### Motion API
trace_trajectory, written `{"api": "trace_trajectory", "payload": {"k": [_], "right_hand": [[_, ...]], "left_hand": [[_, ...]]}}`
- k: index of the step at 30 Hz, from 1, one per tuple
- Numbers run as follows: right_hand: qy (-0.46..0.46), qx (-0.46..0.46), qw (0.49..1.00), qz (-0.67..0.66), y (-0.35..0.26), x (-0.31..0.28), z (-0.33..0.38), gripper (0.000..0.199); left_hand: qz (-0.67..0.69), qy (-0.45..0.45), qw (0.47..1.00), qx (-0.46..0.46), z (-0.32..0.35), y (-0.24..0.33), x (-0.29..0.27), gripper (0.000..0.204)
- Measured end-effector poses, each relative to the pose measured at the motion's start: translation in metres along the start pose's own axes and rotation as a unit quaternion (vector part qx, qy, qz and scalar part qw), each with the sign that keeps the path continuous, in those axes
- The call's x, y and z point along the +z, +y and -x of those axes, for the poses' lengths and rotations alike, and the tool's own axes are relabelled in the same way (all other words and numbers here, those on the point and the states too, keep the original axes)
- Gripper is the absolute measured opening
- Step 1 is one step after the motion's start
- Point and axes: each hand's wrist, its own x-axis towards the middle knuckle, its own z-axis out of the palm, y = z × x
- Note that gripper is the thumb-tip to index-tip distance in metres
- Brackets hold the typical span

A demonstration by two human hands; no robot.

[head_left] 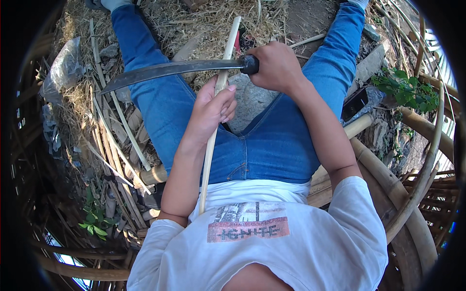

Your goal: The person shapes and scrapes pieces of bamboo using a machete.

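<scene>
My left hand (216, 105) is closed round a pale split bamboo strip (208, 162), which slants from my shirt up past my knees' midline. In my right hand (275, 67) is the dark handle of a machete (165, 71). Its long curved blade points left and lies across the strip just above my left hand, seeming to touch it. My fingers hide most of the handle. Behind the strip, between my thighs, sits a grey stone (250, 99).
Dry shavings (194, 19) cover the ground ahead. Several bamboo strips (119, 116) and a clear plastic bag (65, 70) lie to the left. On the right are a black phone-like object (355, 104), a green plant (405, 89) and curved bamboo poles (393, 186).
</scene>
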Motion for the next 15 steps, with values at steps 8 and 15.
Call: {"api": "trace_trajectory", "payload": {"k": [8, 15], "right_hand": [[-0.022, 0.009, 1.000, 0.013, -0.008, -0.001, 0.002, 0.022], [0.021, 0.111, 0.993, 0.037, 0.014, -0.009, -0.002, 0.024]], "left_hand": [[-0.018, 0.010, 1.000, -0.014, -0.001, 0.005, 0.007, 0.007], [-0.014, 0.000, 1.000, -0.024, 0.000, -0.001, 0.010, 0.008]]}}
